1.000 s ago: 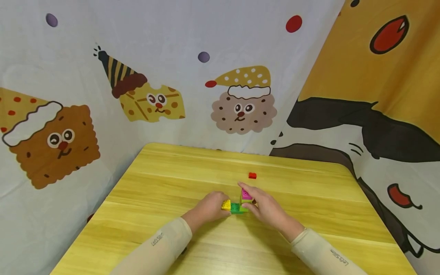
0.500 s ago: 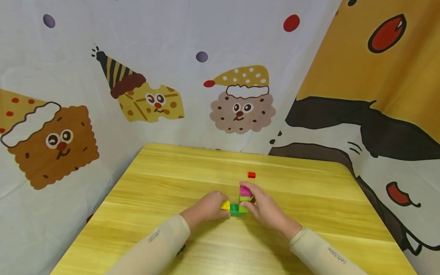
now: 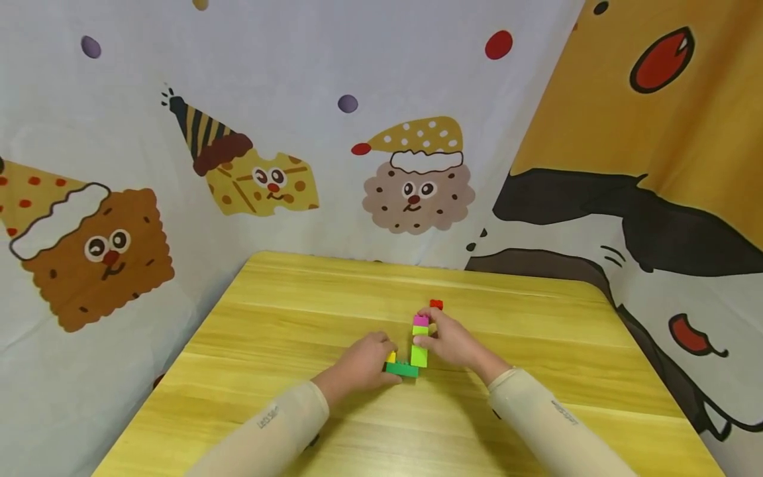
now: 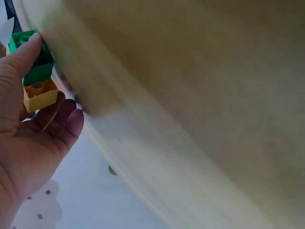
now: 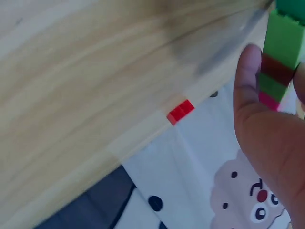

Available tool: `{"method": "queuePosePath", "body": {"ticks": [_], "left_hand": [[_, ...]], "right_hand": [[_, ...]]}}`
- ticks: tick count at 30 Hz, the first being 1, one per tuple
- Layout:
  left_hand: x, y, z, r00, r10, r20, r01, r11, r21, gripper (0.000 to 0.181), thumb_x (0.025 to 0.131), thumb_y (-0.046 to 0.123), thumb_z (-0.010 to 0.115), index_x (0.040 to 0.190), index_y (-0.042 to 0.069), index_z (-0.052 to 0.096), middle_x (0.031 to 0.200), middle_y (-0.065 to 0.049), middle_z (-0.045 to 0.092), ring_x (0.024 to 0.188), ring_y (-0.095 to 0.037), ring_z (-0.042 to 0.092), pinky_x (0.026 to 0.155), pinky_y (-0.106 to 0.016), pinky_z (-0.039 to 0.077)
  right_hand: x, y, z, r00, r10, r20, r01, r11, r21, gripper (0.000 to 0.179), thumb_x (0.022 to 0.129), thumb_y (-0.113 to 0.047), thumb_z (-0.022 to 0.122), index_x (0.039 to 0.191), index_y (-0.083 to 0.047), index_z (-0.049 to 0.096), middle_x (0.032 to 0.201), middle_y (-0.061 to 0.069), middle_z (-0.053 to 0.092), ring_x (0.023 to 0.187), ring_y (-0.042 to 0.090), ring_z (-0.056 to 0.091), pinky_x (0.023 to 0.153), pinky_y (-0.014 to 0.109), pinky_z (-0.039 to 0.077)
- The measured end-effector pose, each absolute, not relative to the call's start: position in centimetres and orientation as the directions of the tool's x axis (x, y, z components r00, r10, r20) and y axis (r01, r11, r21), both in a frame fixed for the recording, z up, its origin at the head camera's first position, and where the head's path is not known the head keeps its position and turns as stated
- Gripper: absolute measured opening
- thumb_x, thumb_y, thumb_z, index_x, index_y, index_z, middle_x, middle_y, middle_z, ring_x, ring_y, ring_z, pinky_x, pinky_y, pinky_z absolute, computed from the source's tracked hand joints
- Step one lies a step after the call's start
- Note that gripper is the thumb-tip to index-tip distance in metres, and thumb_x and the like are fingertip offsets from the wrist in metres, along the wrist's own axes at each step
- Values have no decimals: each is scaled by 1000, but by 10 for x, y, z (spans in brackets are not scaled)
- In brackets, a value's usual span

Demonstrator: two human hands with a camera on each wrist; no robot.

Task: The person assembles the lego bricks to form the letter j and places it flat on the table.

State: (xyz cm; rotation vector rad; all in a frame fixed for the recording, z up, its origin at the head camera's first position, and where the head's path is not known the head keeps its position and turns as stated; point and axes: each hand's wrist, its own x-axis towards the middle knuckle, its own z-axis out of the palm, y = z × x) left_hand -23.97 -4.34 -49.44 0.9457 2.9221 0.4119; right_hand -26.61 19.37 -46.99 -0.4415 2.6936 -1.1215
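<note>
My left hand [image 3: 362, 361] grips the left end of a long green toy brick [image 3: 402, 370] with a small yellow brick [image 3: 391, 357] on top. In the left wrist view the hollow undersides of the green brick and a yellow-orange one [image 4: 42, 101] face the camera. At the green brick's right end rises a stack of lime bricks [image 3: 420, 356] topped by a pink brick [image 3: 420, 320]. My right hand [image 3: 454, 339] holds this stack between thumb and fingers. A reddish-brown band [image 5: 277, 69] crosses the stack in the right wrist view. Fingers cover part of both ends.
A loose red brick [image 3: 436, 304] lies on the wooden table [image 3: 298, 298] just beyond my right hand. Behind the table hangs a printed cloth [image 3: 286, 59]. A small dark object [image 3: 314, 440] shows beside my left sleeve.
The joined bricks have tipped so that their front sides now face the head camera. My right hand has shifted slightly away and left with the stack. My left hand keeps its hold.
</note>
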Motion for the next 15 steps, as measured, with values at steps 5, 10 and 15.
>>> {"method": "queuePosePath", "body": {"ticks": [5, 10, 15], "left_hand": [[-237, -39, -499, -802, 593, 69, 592, 774, 227, 56, 85, 54, 87, 118, 10, 76, 111, -1, 67, 93, -11, 58, 82, -26, 56], [-232, -35, -502, -797, 601, 62, 601, 779, 179, 58, 88, 60, 82, 118, 12, 73, 109, 1, 68, 95, -12, 58, 90, -31, 56], [-229, -31, -502, -806, 590, 35, 586, 790, 183, 60, 89, 63, 80, 123, 14, 70, 114, 2, 68, 104, -14, 59, 100, -37, 55]], "right_hand": [[-271, 201, -480, -919, -378, -111, -197, 684, -703, 55, 103, -26, 74, 148, -1, 55, 136, 16, 64, 111, 25, 67, 91, 41, 59], [-273, 207, -484, -895, -426, -133, -228, 691, -686, 56, 104, -27, 72, 148, 5, 55, 130, 15, 66, 107, 22, 62, 96, 44, 56], [-277, 211, -482, -912, -392, -121, -223, 722, -655, 59, 106, -31, 68, 153, 1, 52, 143, 20, 64, 121, 31, 66, 104, 51, 57]]}}
